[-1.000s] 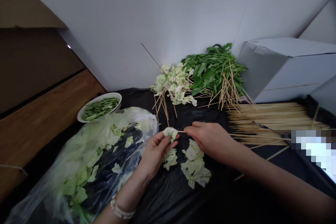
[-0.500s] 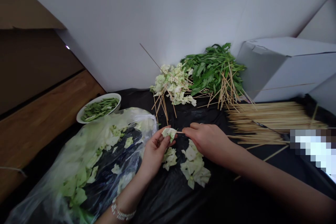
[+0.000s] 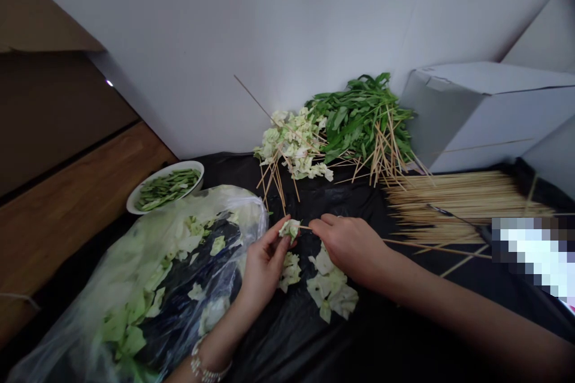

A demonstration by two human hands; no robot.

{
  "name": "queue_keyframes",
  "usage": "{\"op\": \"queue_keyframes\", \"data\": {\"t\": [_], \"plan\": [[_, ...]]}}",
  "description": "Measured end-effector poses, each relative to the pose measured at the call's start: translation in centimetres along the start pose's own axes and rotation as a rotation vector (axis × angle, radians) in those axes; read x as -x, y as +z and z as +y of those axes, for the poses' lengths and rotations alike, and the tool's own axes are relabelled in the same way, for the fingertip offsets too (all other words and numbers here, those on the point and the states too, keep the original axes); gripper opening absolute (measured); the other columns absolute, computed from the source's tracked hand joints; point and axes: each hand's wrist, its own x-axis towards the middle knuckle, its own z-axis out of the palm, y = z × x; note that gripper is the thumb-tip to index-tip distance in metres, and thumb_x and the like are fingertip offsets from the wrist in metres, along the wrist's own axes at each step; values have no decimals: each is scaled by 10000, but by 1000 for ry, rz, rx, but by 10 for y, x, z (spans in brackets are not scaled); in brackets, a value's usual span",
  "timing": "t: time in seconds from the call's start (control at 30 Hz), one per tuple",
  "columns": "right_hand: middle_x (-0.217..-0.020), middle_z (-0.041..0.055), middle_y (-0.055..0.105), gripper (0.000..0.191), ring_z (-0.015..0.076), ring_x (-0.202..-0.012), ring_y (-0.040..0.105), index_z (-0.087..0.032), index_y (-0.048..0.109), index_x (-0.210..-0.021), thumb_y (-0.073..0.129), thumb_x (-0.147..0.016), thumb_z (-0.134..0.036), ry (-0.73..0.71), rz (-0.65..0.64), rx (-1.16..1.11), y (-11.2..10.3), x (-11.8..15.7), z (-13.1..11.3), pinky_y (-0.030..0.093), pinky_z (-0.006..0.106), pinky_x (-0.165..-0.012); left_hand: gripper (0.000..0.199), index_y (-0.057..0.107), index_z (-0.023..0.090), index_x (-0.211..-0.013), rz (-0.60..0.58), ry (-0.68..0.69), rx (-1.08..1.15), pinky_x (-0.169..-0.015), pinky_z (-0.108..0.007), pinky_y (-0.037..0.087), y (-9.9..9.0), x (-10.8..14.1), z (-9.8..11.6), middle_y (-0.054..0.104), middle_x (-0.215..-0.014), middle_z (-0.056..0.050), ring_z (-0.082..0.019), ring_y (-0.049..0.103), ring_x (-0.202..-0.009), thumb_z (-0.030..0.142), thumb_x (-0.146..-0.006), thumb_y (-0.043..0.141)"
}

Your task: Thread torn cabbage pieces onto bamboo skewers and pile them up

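My left hand pinches a small, folded piece of cabbage leaf between thumb and fingers. Closed round a thin wooden skewer, my right hand is just to the right of it. The skewer's front end goes to the cabbage leaf; its tip is hidden there. Loose cabbage pieces lie below my right hand, and a smaller cabbage piece lies beside my left hand. At the left, an open clear plastic bag holds many more torn cabbage leaves.
Skewered cabbage and skewered leafy greens are heaped against the wall. Many bare skewers lie at the right, before a white box. A white bowl of green beans stands back left. Black plastic sheeting covers the surface.
The cabbage leaf in my left hand looks more bunched up. My hands stay close together, with the skewer still between them. The view has shifted slightly.
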Motion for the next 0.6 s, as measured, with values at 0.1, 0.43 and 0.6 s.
{"op": "queue_keyframes", "data": {"t": [0.1, 0.43, 0.6], "plan": [[-942, 101, 662, 246, 172, -802, 637, -155, 597, -1039, 433, -884, -57, 10, -4, -4, 3, 0, -1, 409, 238, -655, 469, 597, 229, -1322, -14, 16, -39, -871, -346, 567, -1, 1, 0, 754, -1076, -54, -217, 710, -921, 382, -880, 620], [-918, 70, 660, 199, 174, -764, 631, -159, 601, -989, 424, -922, -97, 10, 54, -79, 10, -4, 1, 354, 260, -588, 508, 498, 258, -1402, -164, 89, -42, -956, -368, 523, 8, 12, 5, 672, -1261, -82, -233, 668, -1076, 312, -906, 591], [-922, 68, 659, 233, 170, -806, 615, -152, 603, -974, 370, -983, -142, 79, 222, -43, -6, -4, 18, 349, 264, -631, 471, 441, 274, -1379, -182, 155, -35, -948, -405, 532, 9, 13, 10, 646, -1262, -105, -226, 656, -1104, 243, -924, 560]]}}
